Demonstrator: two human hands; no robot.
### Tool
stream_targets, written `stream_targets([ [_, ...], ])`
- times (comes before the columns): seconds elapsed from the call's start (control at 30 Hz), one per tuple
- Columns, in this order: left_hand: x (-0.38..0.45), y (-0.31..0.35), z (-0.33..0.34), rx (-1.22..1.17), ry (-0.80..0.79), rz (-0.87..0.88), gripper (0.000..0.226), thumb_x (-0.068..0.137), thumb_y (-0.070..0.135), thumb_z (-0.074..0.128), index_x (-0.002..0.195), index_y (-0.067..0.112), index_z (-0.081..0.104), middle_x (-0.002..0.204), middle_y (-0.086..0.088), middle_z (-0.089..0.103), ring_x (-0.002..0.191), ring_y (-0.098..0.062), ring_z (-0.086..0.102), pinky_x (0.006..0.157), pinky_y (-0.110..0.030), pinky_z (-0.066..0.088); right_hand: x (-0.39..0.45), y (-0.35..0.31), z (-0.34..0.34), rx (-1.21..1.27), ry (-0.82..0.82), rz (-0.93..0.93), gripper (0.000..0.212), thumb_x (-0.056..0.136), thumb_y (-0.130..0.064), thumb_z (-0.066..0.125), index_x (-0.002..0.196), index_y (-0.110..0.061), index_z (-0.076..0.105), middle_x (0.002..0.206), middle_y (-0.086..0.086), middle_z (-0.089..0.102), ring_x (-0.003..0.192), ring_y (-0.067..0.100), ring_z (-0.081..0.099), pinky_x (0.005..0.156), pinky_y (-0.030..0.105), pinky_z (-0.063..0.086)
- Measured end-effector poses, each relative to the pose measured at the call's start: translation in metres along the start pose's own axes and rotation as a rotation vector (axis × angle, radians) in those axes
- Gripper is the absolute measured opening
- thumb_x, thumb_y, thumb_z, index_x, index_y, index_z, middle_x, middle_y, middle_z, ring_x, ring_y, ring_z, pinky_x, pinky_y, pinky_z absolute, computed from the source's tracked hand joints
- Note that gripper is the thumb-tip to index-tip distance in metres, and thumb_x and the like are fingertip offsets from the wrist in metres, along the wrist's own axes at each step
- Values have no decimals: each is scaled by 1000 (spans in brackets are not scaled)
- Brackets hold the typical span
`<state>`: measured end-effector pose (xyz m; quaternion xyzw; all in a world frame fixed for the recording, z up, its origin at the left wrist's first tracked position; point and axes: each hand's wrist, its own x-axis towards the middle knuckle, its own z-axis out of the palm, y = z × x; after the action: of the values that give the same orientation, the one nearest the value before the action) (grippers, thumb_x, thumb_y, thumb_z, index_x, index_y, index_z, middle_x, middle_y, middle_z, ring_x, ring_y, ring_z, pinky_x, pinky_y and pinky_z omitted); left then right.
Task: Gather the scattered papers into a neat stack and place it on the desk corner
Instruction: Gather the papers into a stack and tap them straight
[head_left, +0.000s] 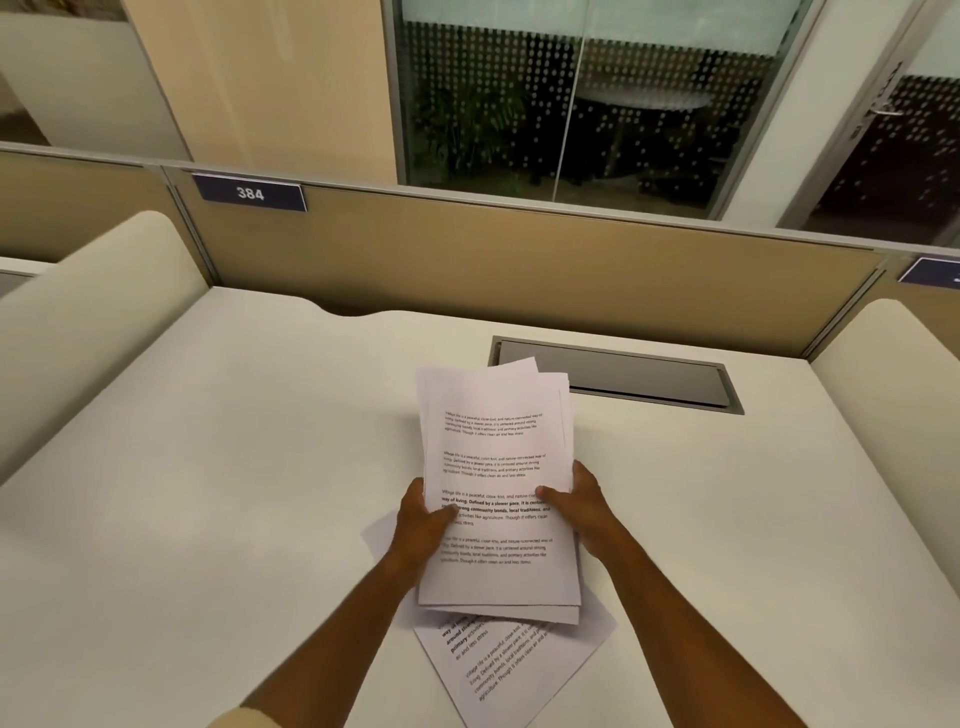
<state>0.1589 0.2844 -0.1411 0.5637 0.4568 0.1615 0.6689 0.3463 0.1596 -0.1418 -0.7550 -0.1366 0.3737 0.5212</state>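
Both hands are gripping the sheaf of papers (498, 483) above the desk (208, 467): the left hand (423, 525) is pinching its left edge, the right hand (576, 506) its right edge, thumbs on top. Sheet edges are lying uneven. One loose sheet (514, 670) is lying skewed on the desk beneath.

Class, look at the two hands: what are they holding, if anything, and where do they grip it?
Both hold the bundle of papers: left hand on its left edge, right hand on its right edge.
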Motion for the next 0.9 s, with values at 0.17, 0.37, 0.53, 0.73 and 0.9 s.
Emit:
stream_targets([
  [0.17, -31, -12, 22, 75, 237, -33, 35, 89, 1, 53, 122, 12, 55, 123, -11, 65, 107, -27, 62, 95, -42, 54, 2, 4, 1, -103, -87, 62, 37, 82, -7, 74, 117, -9, 64, 111, 12, 72, 94, 31, 71, 87, 49, 58],
  [0.37, -48, -15, 34, 439, 418, -158, 46, 90, 21, 56, 135, 20, 47, 158, -15, 17, 144, -36, 21, 115, -49, 28, 3, 1, 22, -277, -51, 122, 25, 75, -7, 72, 99, -14, 68, 104, 10, 73, 89, 29, 72, 87, 46, 59],
  [0.53, -55, -23, 32, 305, 428, -291, 53, 88, 24, 59, 138, 27, 44, 160, -17, 7, 144, -38, 18, 116, -53, 25, -1, -3, 38, -456, -13, 80, 30, 75, -10, 68, 105, -11, 69, 107, 9, 72, 93, 27, 70, 89, 43, 58],
  [0.73, -57, -28, 29, 247, 493, -290, 50, 88, 27, 61, 136, 29, 46, 142, -16, 33, 131, -36, 33, 107, -53, 38, -6, -4, 46, -567, -42, 88, 43, 78, -14, 61, 121, -11, 60, 122, 12, 61, 111, 30, 60, 98, 44, 52],
  [0.9, -54, -22, 19, 126, 514, -203, 44, 87, 18, 63, 129, 18, 52, 127, -18, 46, 110, -36, 56, 95, -49, 53, -9, -7, 51, -626, -58, 78, 45, 81, -17, 59, 126, -14, 56, 125, 11, 60, 115, 29, 57, 99, 41, 50],
])
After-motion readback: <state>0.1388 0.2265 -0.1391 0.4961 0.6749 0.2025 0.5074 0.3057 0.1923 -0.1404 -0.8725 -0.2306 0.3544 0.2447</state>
